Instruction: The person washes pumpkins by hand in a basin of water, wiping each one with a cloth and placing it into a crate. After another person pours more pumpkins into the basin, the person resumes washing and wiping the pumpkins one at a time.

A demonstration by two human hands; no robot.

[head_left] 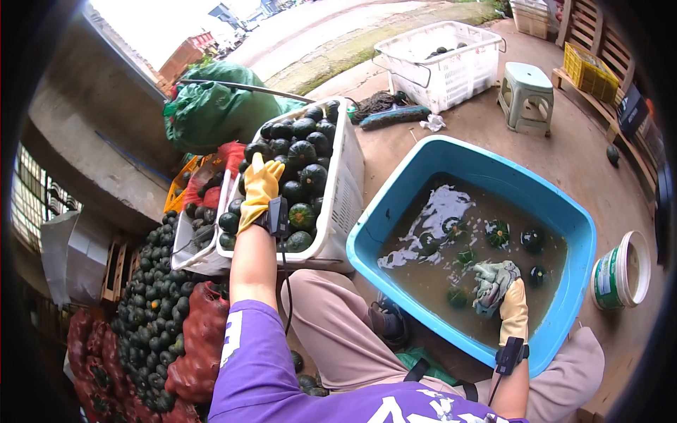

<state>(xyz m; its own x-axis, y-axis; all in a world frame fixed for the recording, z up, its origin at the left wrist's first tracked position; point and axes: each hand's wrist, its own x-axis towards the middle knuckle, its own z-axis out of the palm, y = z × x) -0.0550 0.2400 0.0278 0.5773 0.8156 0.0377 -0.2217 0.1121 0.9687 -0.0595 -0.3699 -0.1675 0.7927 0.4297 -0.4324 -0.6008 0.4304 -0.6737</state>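
- The right hand [509, 299], in a yellow rubber glove with a grey cloth or knit glove [492, 282] bunched over its fingers, is low in the blue tub [423, 158] at the surface of the murky water; it looks closed around the cloth, though whether a squash sits inside it cannot be told
- Just beyond and to both sides of that hand, small dark green squashes [498, 233] float in the water, the nearest ones beside the fingertips and the others further off toward the foam patch at the tub's far left
- The left hand [259, 185], also in a yellow glove, is stretched forward over the white crate [349, 176] with fingers loosely spread, resting on top of the heaped squashes and gripping none that can be seen
- The crate's squashes [305, 151] lie directly under and ahead of the left hand, so this hand is the nearer one to the pile; being round, they show no clear long axis
- Out past the right hand stands a white bucket [620, 271] on the floor
- Further off are a pale stool [527, 92] and a second white crate [444, 67]
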